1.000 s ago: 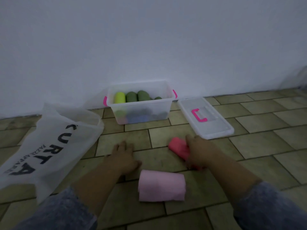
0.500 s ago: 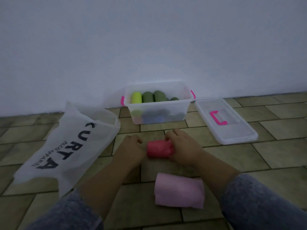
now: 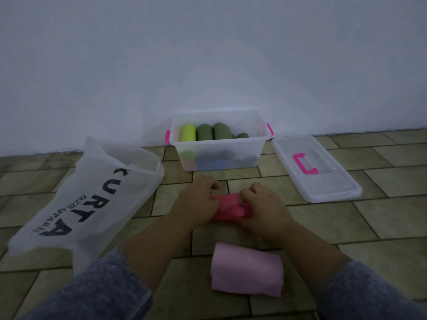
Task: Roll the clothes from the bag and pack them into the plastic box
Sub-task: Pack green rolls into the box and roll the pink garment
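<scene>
A coral-red roll of cloth (image 3: 227, 207) lies on the tiled floor (image 3: 374, 215) in the middle of the view, its long axis running left to right. It is a short, tight bundle with a diagonal fold line showing across the top. The person's left hand (image 3: 195, 202) grips its left end with fingers curled over the fabric, and the right hand (image 3: 261, 209) clamps the right end, knuckles up and fingertips tucked into the cloth. Only the middle stretch of the roll shows between the hands. Nearer the person, just beside the right forearm, a pale pink roll of cloth (image 3: 247, 270) lies by itself on the floor, wider and looser, with layered edges at its left end. At the far edge of the floor, against the white wall (image 3: 208, 54), stands the clear plastic box (image 3: 219, 142) with bright pink side latches. A yellow-green roll (image 3: 187, 133) lies in its upper layer at the left, with dark green rolls (image 3: 212, 132) beside it, while blue and dark shapes show dimly through the front wall lower down. The clear lid (image 3: 335, 188), with its pink handle (image 3: 303, 163), lies flat on the floor just right of the box. The translucent white bag (image 3: 76, 204), printed with dark lettering, lies slumped to the left, its mouth towards the box. Grey-blue sleeves (image 3: 104, 292) cover both forearms at the near edge.
</scene>
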